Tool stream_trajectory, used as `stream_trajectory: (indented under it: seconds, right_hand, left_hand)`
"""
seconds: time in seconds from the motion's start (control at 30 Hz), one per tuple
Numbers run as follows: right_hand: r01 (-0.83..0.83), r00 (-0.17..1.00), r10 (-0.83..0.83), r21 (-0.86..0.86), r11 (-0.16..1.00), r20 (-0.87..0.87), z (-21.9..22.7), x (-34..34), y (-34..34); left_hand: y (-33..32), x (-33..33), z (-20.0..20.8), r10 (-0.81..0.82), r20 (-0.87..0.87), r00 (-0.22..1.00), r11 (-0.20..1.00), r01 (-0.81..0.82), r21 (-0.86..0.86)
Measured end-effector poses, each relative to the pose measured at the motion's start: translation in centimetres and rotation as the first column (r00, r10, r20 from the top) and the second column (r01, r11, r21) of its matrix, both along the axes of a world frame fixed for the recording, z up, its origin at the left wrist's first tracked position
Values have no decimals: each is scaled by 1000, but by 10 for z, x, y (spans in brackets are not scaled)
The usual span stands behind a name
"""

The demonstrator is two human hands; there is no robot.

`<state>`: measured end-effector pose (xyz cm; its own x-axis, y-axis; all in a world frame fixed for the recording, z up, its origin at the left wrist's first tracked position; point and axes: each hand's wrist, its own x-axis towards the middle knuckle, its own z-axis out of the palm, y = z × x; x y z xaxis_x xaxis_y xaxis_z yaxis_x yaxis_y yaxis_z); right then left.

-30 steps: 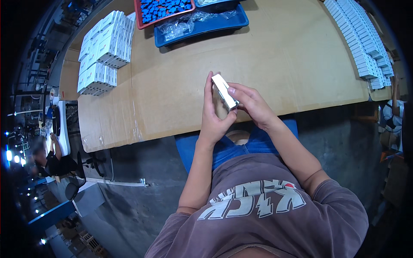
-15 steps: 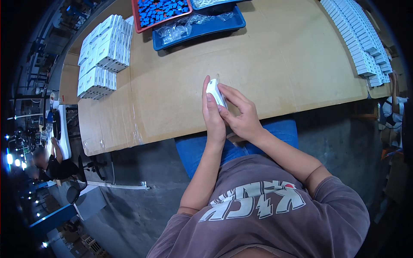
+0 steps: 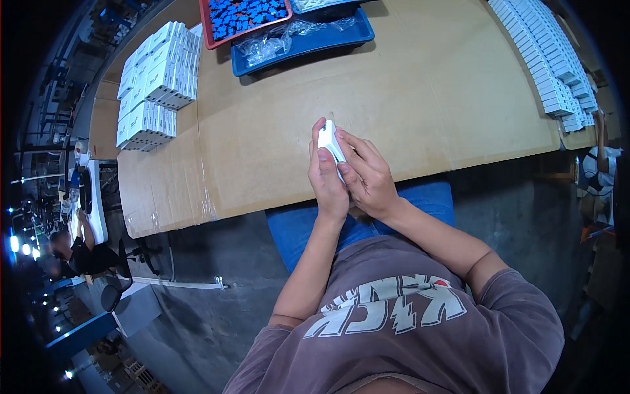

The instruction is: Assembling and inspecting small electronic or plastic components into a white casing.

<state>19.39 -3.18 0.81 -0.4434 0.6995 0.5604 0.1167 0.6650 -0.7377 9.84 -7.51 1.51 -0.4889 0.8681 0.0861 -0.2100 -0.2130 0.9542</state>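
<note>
A small white plastic-looking object (image 3: 329, 139), narrow with a dark spot near its far end, is held between both my hands over the near part of the table. My left hand (image 3: 329, 182) is closed along its left side, thumb on top. From the right, my right hand (image 3: 369, 175) is closed on it too, fingers bent against its side and thumb close to the left one. My palms and fingers hide the lower part of the object, so its exact kind cannot be told.
The cardboard-covered table (image 3: 420, 98) bears stacked white boxes (image 3: 154, 85) at left and rows of white boxes (image 3: 548, 65) at right. At the back stand a red tray (image 3: 209, 33) of blue pieces and a blue tray (image 3: 315, 56) with clear plastic bags. Another person (image 3: 85, 246) sits far left.
My right fingers have shifted and curl more along the white object. The object has turned slightly in my hands, showing more of its far end. My arms stay nearly in place.
</note>
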Motion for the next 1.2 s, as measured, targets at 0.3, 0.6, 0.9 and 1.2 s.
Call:
stream_trajectory:
  seconds: [0.3,0.6,0.9,1.2]
  right_hand:
    - [-86,995,77,-160,983,-63,6,-1,3]
    - [-615,774,-146,-786,54,-616,-27,-1,10]
    - [-606,784,-190,-795,-29,-591,-27,-4,6]
    - [-555,820,-172,-832,-2,-546,-28,-3,6]
  left_hand:
    - [0,-6,-3,56,-27,998,998,-56,-2]
    - [-7,0,15,41,-35,999,996,-39,79]
    - [-5,-1,3,40,-205,978,990,-11,139]
    - [-4,-2,-8,31,-271,962,990,8,140]
